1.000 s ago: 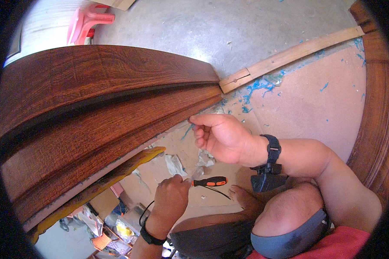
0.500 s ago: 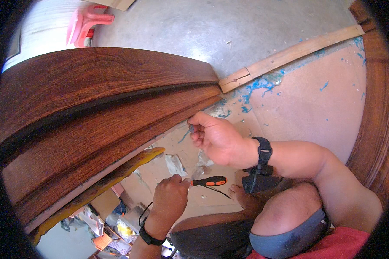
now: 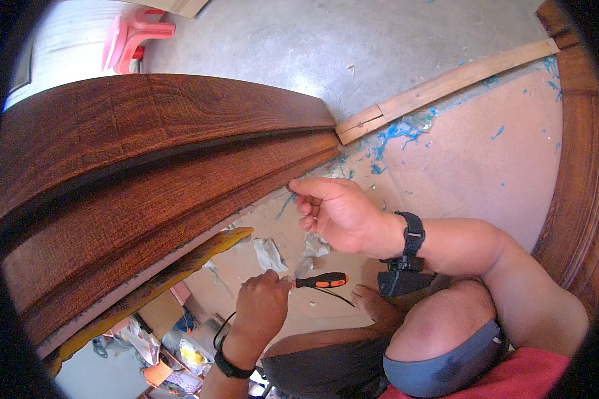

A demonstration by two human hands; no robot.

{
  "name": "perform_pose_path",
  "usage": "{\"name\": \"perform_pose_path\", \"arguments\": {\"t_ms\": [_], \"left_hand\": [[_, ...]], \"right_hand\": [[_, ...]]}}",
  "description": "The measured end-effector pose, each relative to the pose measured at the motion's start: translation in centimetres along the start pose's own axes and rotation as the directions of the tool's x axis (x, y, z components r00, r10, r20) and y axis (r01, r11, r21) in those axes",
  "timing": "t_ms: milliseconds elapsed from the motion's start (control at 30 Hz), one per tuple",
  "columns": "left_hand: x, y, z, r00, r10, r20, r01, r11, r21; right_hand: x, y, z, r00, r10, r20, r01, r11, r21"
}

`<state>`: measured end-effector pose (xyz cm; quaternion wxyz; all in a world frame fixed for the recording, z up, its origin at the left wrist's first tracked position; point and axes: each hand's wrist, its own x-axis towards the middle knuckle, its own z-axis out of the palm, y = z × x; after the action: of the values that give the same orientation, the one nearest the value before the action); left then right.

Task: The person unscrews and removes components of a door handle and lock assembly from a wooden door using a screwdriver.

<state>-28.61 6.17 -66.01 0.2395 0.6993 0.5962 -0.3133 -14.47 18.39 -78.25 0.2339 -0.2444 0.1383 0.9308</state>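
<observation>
My left hand (image 3: 263, 306) is closed around a screwdriver (image 3: 321, 280), low in front of the wooden frame. The black-and-orange handle sticks out to the right; the hand hides the rest of it. A thin black cord (image 3: 335, 296) shows beside the handle. My right hand (image 3: 343, 214) is at the lower edge of the dark brown wooden door frame (image 3: 180, 179), thumb and index finger pinched together there. Whatever sits between those fingertips is too small to make out. Its other fingers are curled loosely.
A pale wooden strip (image 3: 446, 83) runs from the frame's end to another brown frame piece (image 3: 572, 179) at right. Blue scraps (image 3: 399, 131) and crumpled plastic (image 3: 268, 255) litter the floor. A pink stool (image 3: 130, 40) stands far left; assorted clutter (image 3: 173, 359) lies lower left.
My right hand has turned slightly and its curled fingers have opened a little. The small dark thing at its fingertips no longer shows clearly. My left hand stays nearly still with the screwdriver.
</observation>
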Motion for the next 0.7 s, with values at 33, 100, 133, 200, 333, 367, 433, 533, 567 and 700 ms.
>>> {"name": "perform_pose_path", "arguments": {"t_ms": [33,100,133,200,333,367,433,533,567,700], "left_hand": [[0.0,0.0,0.0,1.000,0.001,-0.018,-0.001,1.000,-0.026],[0.0,-0.1,0.1,1.000,-0.006,-0.011,0.006,1.000,-0.025],[-0.1,-0.1,0.2,1.000,-0.012,-0.003,0.012,1.000,-0.023],[-0.1,0.0,0.1,1.000,-0.010,0.002,0.010,1.000,-0.026],[-0.3,0.0,0.2,1.000,-0.009,0.006,0.009,0.999,-0.040],[-0.2,0.1,0.2,1.000,-0.008,0.007,0.008,0.999,-0.039],[-0.2,0.3,0.1,1.000,-0.010,0.009,0.010,0.998,-0.055],[0.0,0.3,0.2,1.000,-0.008,0.005,0.008,0.999,-0.053],[0.0,0.2,0.2,1.000,-0.009,0.008,0.009,0.998,-0.054],[-0.5,0.3,-0.1,1.000,-0.016,0.010,0.016,0.999,-0.032]], "right_hand": [[0.0,0.0,-0.1,1.000,0.004,0.018,-0.004,1.000,0.008],[0.0,0.2,0.1,1.000,-0.005,0.016,0.005,1.000,0.000],[-0.1,0.2,0.1,1.000,-0.014,0.014,0.014,1.000,-0.007],[-0.2,0.2,0.3,1.000,-0.008,-0.001,0.008,1.000,-0.024],[-0.5,0.0,0.7,1.000,0.026,-0.013,-0.026,0.999,-0.044],[-0.4,0.1,0.9,1.000,0.025,-0.014,-0.026,0.999,-0.042],[-0.1,0.4,1.4,0.996,0.018,-0.084,-0.019,1.000,-0.009],[0.3,0.8,1.3,0.995,-0.014,-0.101,0.012,1.000,-0.016],[0.5,0.9,1.2,0.995,-0.011,-0.103,0.010,1.000,-0.015],[0.1,1.0,1.9,0.992,-0.038,-0.118,0.031,0.998,-0.062]]}}
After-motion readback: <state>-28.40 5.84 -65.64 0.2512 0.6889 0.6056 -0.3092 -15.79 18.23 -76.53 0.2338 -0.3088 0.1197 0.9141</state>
